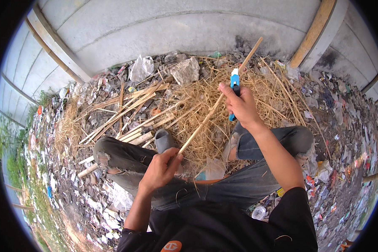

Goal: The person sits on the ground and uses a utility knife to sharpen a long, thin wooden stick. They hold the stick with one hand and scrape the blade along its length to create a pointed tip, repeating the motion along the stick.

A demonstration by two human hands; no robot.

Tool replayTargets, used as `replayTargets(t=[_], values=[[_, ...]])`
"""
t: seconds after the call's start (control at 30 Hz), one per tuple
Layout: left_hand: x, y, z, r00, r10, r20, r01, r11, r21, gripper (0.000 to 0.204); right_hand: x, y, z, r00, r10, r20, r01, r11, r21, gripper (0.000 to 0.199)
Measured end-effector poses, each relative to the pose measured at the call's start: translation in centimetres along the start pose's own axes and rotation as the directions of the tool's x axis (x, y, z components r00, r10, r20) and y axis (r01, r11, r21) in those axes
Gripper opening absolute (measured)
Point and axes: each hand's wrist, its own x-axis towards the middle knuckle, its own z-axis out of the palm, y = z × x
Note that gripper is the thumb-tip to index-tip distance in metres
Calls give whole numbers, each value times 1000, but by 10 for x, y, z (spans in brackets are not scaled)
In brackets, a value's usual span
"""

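A long, thin bamboo strip [201,127] slants from my lap up and away to the right. Its near end is gripped by my left hand [160,169], fingers closed round it. My right hand [241,104] is closed on a blue and black utility knife [234,80], whose pale tip points away from me beside the strip. The strip passes just left of the right fingers; whether they touch it I cannot tell. Curly straw-coloured shavings [214,105] lie in a heap under both hands, between my bent knees.
Split bamboo pieces [122,112] lie piled at the left, near a grey sandal [164,140]. A stone lump [185,71] and a clear plastic bag [141,68] rest by the concrete wall [176,33]. Litter covers the ground on both sides. A wooden post [313,33] leans at the back right.
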Motion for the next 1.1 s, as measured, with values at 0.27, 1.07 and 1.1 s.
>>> replayTargets(t=[0.27,1.07,1.1], values=[[42,35,22,980,149,-129,-171,969,-180,41,-17,12,26,990,-21,139,63,950,-307,38],[55,10,7,993,92,-68,-114,819,-562,55,-50,15,41,788,3,615,410,744,-528,51],[55,10,5,996,81,-48,-94,828,-552,56,-50,12,39,793,26,609,391,745,-541,51]])
